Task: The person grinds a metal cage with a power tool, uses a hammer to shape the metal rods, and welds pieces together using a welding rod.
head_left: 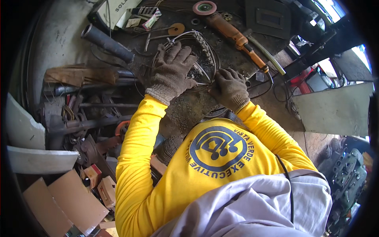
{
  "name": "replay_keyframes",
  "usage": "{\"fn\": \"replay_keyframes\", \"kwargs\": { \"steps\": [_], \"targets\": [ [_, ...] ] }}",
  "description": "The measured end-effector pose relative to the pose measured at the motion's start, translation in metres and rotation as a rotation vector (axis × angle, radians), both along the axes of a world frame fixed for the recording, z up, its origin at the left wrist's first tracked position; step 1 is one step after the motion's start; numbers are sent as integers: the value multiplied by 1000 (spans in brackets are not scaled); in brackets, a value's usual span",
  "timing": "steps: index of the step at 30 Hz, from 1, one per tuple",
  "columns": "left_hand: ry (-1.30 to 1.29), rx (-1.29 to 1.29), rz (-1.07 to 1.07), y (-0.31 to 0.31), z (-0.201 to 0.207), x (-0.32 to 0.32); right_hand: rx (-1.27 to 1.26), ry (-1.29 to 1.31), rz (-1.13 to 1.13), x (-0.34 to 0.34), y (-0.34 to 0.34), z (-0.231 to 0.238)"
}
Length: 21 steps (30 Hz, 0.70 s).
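A loop of thin grey metal rods and wire (pixel 213 59), with a rough, knobbly stretch along its far right side, lies on the dark, gritty floor. My left hand (pixel 171 70), in a brown knit glove, rests palm down over its left part, fingers stretched out. At the loop's near right my right hand (pixel 229 87), gloved alike, has its fingers curled around the rod end; the fingertips are partly hidden. Just beyond my right hand lies an orange angle grinder (pixel 237 37) with a pinkish disc (pixel 205 7), touched by neither hand.
A dark pipe (pixel 107 43) and a round tan disc (pixel 176 29) lie beyond my left hand. Metal bars and scrap (pixel 94 104) crowd the left, with cardboard (pixel 75 197) nearer. A dark welding shield (pixel 268 17) lies far right; a pale sheet panel (pixel 335 106) stands at the right.
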<state>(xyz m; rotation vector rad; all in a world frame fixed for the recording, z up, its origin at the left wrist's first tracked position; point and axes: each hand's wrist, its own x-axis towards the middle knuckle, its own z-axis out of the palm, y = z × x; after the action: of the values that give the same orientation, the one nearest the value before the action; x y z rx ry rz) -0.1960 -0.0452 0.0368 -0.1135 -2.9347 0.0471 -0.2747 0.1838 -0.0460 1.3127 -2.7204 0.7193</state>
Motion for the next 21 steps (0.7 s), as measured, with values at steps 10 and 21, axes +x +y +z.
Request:
{"fn": "replay_keyframes", "kwargs": {
  "steps": [10,21],
  "targets": [
    [-156,-95,38,15,9,-11,-55,64,-54,5,-14,-1],
    [-218,-89,49,13,4,-11,-59,-90,-69,-2,26,9]
  ]
}}
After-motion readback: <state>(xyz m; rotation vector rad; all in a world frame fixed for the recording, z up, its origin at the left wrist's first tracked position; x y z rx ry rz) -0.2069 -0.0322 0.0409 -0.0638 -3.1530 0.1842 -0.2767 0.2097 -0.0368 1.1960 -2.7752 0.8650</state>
